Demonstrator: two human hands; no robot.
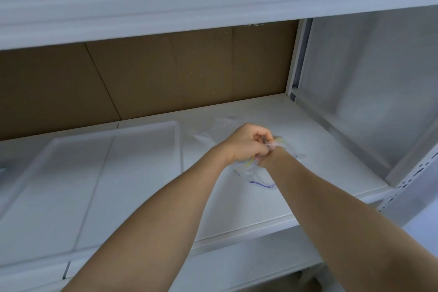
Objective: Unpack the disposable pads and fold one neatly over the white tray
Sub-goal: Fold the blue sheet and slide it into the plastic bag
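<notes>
Shelving (308, 130) of pale metal fills the view, with a brown cardboard sheet (166, 73) standing along its back and a perforated upright post (412, 178) at the front corner to the right of the hands. On the shelf surface, to the left of the hands, lies the white tray (180, 144), flat and shallow, its raised rim running along the far and near-side edges; a thin white covering seems to lie over it with a straight crease down its length, though the blur makes this hard to confirm. Both bare forearms reach in from the lower edge and meet over the shelf just right of the tray. Between them is a crumpled clear plastic wrapper (258, 173) with thin blue and yellow lines on it, part bunched in the hands and part trailing onto the shelf below and behind them. The left hand (246, 143) is curled into a tight fist around the bunched plastic, knuckles up. The right hand (276, 149) is mostly hidden behind the left; its fingers seem pinched on the same plastic, but its grip cannot be told for certain. No separate pad can be made out inside the wrapper.
</notes>
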